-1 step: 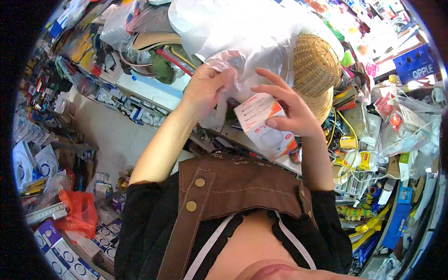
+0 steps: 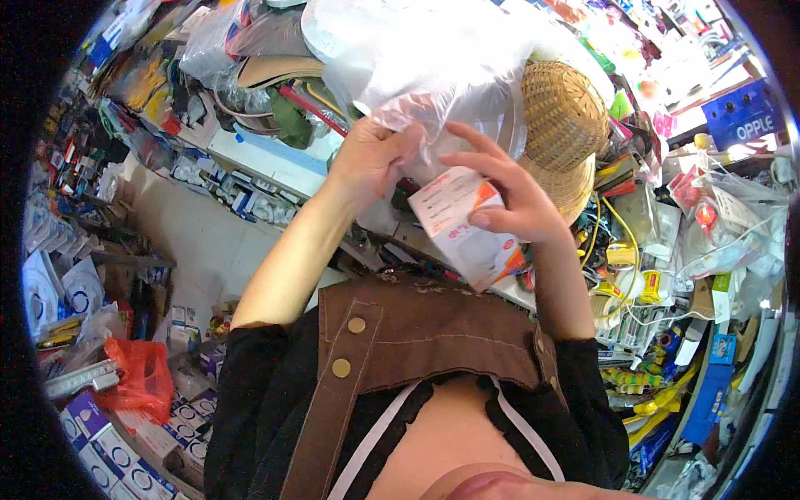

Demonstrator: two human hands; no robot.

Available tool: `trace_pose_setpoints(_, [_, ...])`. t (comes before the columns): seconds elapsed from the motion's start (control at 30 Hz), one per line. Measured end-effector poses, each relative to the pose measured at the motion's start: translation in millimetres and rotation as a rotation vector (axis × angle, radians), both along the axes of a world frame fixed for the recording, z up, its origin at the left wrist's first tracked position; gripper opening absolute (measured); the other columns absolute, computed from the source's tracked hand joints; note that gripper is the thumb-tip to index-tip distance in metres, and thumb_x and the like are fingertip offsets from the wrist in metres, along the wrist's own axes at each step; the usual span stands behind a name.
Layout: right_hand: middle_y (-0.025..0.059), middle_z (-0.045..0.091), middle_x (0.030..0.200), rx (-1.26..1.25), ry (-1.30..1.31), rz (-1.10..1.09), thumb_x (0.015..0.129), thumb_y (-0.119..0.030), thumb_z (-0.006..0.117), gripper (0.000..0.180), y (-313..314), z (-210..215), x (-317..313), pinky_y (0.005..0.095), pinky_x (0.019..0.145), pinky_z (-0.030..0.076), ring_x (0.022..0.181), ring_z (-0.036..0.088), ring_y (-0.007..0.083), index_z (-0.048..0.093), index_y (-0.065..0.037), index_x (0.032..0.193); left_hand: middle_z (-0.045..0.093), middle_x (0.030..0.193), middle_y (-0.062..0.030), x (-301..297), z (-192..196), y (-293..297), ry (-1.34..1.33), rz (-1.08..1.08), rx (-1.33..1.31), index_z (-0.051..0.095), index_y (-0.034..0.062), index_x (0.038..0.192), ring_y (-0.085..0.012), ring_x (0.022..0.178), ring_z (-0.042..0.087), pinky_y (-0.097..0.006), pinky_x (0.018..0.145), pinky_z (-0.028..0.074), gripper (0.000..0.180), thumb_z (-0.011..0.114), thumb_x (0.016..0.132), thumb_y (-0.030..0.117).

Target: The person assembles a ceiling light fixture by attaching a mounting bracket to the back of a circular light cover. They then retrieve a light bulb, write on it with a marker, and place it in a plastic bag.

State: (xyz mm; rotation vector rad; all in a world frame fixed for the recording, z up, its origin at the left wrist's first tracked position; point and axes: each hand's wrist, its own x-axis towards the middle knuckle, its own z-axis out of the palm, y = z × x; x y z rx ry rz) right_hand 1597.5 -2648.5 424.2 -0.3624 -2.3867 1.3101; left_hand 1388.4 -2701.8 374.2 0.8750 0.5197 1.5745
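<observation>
My left hand point(image 2: 367, 162) is raised in front of me and pinches the edge of a thin clear plastic bag point(image 2: 433, 75) that hangs from above. My right hand point(image 2: 510, 200) holds a small white box with orange print point(image 2: 462, 229), thumb on its front face and fingers spread over its top. The box sits just below the bag's opening, close to my left hand. Both forearms rise from my brown apron point(image 2: 433, 333).
A woven straw basket point(image 2: 567, 117) hangs right of the bag. Packed shelves of small boxes, cables and packets surround me on both sides. A red plastic bag point(image 2: 137, 375) lies among white-and-blue boxes point(image 2: 100, 425) at the lower left. A pale floor strip point(image 2: 200, 242) runs left.
</observation>
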Motion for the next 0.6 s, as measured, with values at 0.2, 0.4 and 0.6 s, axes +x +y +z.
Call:
trace_pose_setpoints(0.2, [0.0147, 0.040, 0.134, -0.011, -0.022, -0.081, 0.074, -0.033, 0.070, 0.065, -12, -6, -15, 0.0350, 0.100, 0.035, 0.122, 0.042, 0.0248, 0.049, 0.001, 0.126, 0.060, 0.088, -0.0006, -4, -10, -13, -0.088, 0.238, -0.141, 0.060, 0.0053, 0.098, -0.0076, 0.079, 0.055, -0.025, 0.069, 0.045, 0.012, 0.056, 0.091, 0.014])
trace_pose_setpoints(0.4, [0.0147, 0.042, 0.132, 0.014, 0.089, 0.041, 0.073, -0.029, 0.070, 0.063, -18, -3, -19, 0.0349, 0.095, 0.041, 0.120, 0.045, 0.0260, 0.049, -0.001, 0.125, 0.061, 0.090, -0.0013, -6, -7, -27, 0.036, 0.191, -0.147, 0.060, 0.0045, 0.094, -0.0079, 0.080, 0.054, -0.022, 0.071, 0.042, 0.008, 0.058, 0.089, 0.010])
trace_pose_setpoints(0.6, [0.0147, 0.037, 0.136, 0.020, -0.014, -0.097, 0.071, -0.029, 0.071, 0.064, -24, -6, -22, 0.0355, 0.099, 0.037, 0.122, 0.042, 0.0270, 0.049, -0.005, 0.127, 0.062, 0.088, 0.0019, -18, -15, -30, 0.105, 0.297, -0.165, 0.062, 0.0044, 0.103, -0.0070, 0.076, 0.054, -0.021, 0.067, 0.042, 0.017, 0.060, 0.087, 0.007])
